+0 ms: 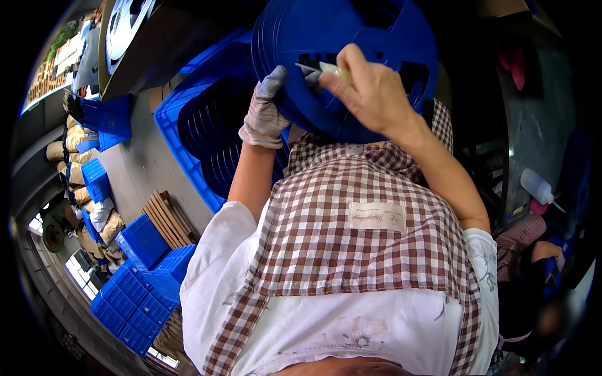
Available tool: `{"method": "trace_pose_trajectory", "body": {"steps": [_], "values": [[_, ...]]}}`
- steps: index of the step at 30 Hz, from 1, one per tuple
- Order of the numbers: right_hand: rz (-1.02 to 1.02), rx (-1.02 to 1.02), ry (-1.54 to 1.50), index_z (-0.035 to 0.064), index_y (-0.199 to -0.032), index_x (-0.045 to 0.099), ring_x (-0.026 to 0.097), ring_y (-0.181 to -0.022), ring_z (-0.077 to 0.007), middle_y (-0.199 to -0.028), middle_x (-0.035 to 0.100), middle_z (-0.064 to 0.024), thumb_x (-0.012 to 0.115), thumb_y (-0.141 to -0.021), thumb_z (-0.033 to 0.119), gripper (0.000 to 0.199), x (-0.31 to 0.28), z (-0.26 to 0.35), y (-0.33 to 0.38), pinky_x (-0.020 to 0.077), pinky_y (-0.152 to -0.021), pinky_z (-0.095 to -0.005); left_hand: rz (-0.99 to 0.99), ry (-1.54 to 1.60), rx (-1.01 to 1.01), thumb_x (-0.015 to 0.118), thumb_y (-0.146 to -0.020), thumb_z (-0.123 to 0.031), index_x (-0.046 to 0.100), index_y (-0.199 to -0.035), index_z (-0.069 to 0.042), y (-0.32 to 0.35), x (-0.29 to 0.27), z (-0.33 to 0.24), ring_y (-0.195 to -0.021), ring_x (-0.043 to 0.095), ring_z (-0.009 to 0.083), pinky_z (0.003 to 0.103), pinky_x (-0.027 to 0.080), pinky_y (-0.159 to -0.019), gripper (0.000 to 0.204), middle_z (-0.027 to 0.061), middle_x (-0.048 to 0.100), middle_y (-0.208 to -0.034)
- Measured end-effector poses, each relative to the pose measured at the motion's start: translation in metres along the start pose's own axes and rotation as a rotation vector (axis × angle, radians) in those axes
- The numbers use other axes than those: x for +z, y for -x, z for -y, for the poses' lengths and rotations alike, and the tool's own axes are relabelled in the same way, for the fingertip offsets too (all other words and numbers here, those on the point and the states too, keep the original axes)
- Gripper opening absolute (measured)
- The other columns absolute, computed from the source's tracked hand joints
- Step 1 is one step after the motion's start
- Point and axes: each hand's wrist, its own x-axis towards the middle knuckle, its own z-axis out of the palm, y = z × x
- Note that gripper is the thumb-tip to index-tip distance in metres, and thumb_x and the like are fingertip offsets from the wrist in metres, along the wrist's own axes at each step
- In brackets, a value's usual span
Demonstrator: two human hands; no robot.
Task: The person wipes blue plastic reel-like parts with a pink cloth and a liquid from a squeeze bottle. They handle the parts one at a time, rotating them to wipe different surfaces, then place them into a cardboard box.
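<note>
Several blue plastic reels (338, 31) with cut-out windows are stacked in front of my chest, at the top of the head view. My left hand (263, 116), in a striped grey glove, grips the stack's left edge, its thumb on the face and some fingers showing through a window. Over the reels' face, my bare right hand (376, 94) is closed around a small tool (332, 70). The tool has a pale, wrapped-looking handle and a thin tip pointing left; its exact kind is unclear. Below the reels hangs my brown checked apron (338, 250).
A blue crate (166, 119) holding dark, round-edged discs stands beyond my left arm. A cardboard box (119, 75) is at upper left. Farther left are a wooden pallet (168, 219) and stacked blue crates (135, 294). At right are a squeeze bottle (536, 186) and another person's arm (544, 252).
</note>
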Motion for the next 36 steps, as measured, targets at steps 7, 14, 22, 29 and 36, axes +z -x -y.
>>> {"method": "trace_pose_trajectory", "body": {"steps": [7,14,22,29,36], "values": [[-0.277,-0.375,0.294,0.0075,-0.083,0.058,0.049,-0.050,-0.0102,-0.061,0.053,-0.0018,0.058,-0.093,0.042,0.036,-0.047,0.002,-0.048,0.0390,-0.048,-0.0241,0.094,0.044,-0.040,0.069,-0.085,-0.029,0.051,-0.122,0.014,-0.001,0.017,0.001,-0.097,0.066,0.0306,0.042,0.053,-0.093,0.060,0.0229,0.065,-0.102],[-0.106,-0.282,0.353,0.0070,-0.075,0.062,0.063,-0.068,-0.0300,-0.069,0.061,-0.0115,0.064,-0.084,0.027,0.022,-0.059,0.031,-0.069,0.0501,-0.061,-0.0398,0.174,0.098,-0.074,0.069,-0.085,-0.027,0.050,-0.124,0.013,0.002,0.026,0.002,-0.104,0.065,0.0297,0.044,0.049,-0.098,0.059,0.0222,0.064,-0.109],[-0.025,-0.290,0.523,0.0069,-0.072,0.063,0.064,-0.070,-0.0291,-0.071,0.062,-0.0116,0.061,-0.084,0.029,0.025,-0.070,0.045,-0.075,0.0508,-0.064,-0.0404,0.108,0.009,-0.050,0.073,-0.082,-0.029,0.053,-0.123,0.009,0.002,0.031,0.008,-0.098,0.065,0.0281,0.042,0.053,-0.092,0.060,0.0191,0.065,-0.108],[0.093,-0.256,0.639,0.0051,-0.074,0.066,0.065,-0.071,-0.0294,-0.075,0.065,-0.0130,0.061,-0.083,0.029,0.026,-0.076,0.051,-0.082,0.0522,-0.064,-0.0407,0.125,-0.006,-0.040,0.074,-0.081,-0.030,0.054,-0.123,0.009,-0.001,0.034,0.011,-0.099,0.065,0.0294,0.042,0.051,-0.095,0.061,0.0197,0.066,-0.104],[0.095,-0.302,0.706,0.0041,-0.075,0.067,0.066,-0.072,-0.0298,-0.076,0.066,-0.0128,0.063,-0.081,0.027,0.024,-0.080,0.054,-0.085,0.0524,-0.063,-0.0412,0.123,-0.010,-0.046,0.075,-0.080,-0.030,0.056,-0.121,0.009,-0.001,0.040,0.009,-0.099,0.066,0.0298,0.042,0.052,-0.094,0.059,0.0199,0.067,-0.102]]}}
